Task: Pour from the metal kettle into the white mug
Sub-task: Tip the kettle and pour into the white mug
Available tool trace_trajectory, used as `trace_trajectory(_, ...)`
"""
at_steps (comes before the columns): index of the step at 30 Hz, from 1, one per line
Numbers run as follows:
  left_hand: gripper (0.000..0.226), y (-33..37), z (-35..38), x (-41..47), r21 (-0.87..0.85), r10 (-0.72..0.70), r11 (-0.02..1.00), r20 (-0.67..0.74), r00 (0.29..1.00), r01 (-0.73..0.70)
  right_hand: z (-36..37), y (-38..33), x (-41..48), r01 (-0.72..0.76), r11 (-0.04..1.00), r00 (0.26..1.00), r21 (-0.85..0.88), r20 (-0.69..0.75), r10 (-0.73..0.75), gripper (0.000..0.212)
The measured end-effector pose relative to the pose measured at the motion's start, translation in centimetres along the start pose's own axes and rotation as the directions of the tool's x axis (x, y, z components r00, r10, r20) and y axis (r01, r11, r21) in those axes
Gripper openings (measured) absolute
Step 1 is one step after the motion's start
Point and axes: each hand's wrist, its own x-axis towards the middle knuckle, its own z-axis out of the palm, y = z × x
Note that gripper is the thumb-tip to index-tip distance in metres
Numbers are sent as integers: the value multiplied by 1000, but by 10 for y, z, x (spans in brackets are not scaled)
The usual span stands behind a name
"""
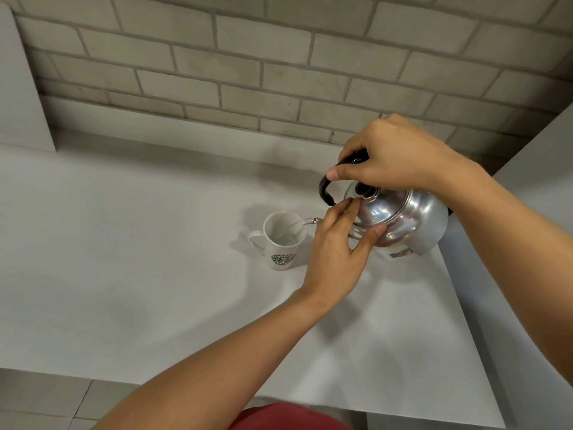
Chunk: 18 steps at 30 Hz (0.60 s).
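head view: the right hand [391,156] grips the black handle of the shiny round metal kettle [403,221], tilted left over the grey counter [124,259]; the left hand [338,249], fingers spread, steadies its lid. keep the tilt gentle, the stream centred. the spout points left, axis running right-to-left, into the white logo mug [280,243] just beside.

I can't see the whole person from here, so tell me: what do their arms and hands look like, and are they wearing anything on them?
Both arms are bare as far as the picture shows: no sleeves, no gloves. The left hand and the right hand carry no ring, watch or bracelet that can be seen. Fingernails are short and unpainted. The only clothing in view is a bit of red fabric at the bottom edge.
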Motion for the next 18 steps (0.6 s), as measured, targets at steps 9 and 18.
trace_trajectory(9,58,-2,-9,3,241,53,968,68,996,-68,18,30,-23,-93,976,985,198,-128,120,39)
trace_trajectory(18,31,-13,-25,16,191,110,976,-7,994,-106,63,61,-66,-204,776,884,597,-228,408,22)
